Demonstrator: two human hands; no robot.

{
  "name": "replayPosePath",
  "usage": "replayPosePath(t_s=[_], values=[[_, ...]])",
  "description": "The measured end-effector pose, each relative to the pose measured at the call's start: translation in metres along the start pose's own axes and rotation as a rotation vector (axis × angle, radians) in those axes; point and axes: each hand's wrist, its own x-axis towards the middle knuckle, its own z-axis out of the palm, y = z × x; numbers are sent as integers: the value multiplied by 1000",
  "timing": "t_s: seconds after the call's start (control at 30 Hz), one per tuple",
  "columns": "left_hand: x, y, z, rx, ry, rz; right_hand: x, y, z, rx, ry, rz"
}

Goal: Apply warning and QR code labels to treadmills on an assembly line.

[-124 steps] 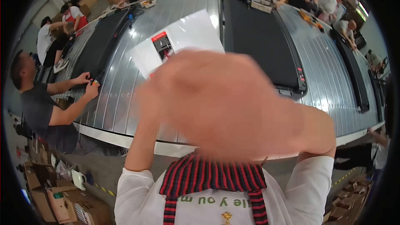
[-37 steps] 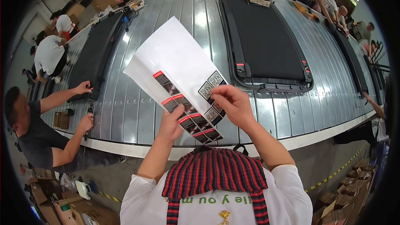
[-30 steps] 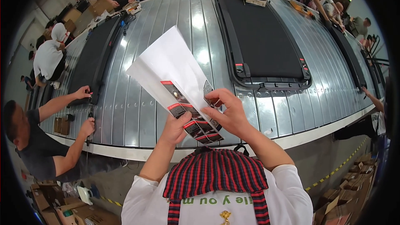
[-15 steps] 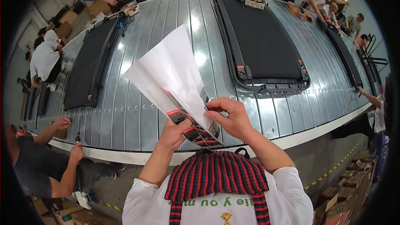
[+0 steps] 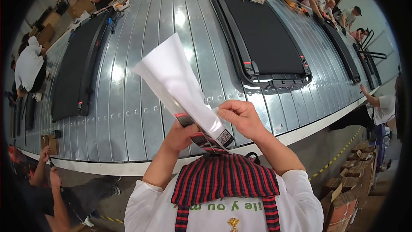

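Note:
I hold a white sheet of labels (image 5: 177, 81) up in front of me, its lower edge carrying red, black and square-code stickers. My left hand (image 5: 182, 135) grips the sheet from underneath at its bottom edge. My right hand (image 5: 239, 116) pinches the sheet's lower right side between thumb and fingers, near the square-code sticker (image 5: 224, 137). The sheet stands tilted, curling away toward the upper left. Below my hands hangs my red and black striped apron (image 5: 225, 176).
A wide ribbed metal conveyor (image 5: 141, 103) curves ahead. On it lie a black treadmill deck (image 5: 266, 38) right of centre and another (image 5: 81, 68) at left. Other people work along the belt's edges. Cardboard boxes (image 5: 343, 189) stand at lower right.
The sheet has folded from flat and open to a narrow, tilted shape. My hands have drawn closer together at its lower edge. The person at lower left has moved further down.

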Motion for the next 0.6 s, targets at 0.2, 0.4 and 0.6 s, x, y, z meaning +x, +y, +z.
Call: replayPosePath(t_s=[0.2,0.4,0.6], values=[[16,8,7,25,512,143,19,-9,-23,187,481,-244],[31,-26,37,249,660,-59,11,17,10,-889,-65,-843],[49,-47,61,749,576,78,-18,11,-57,-708,-48,-716]])
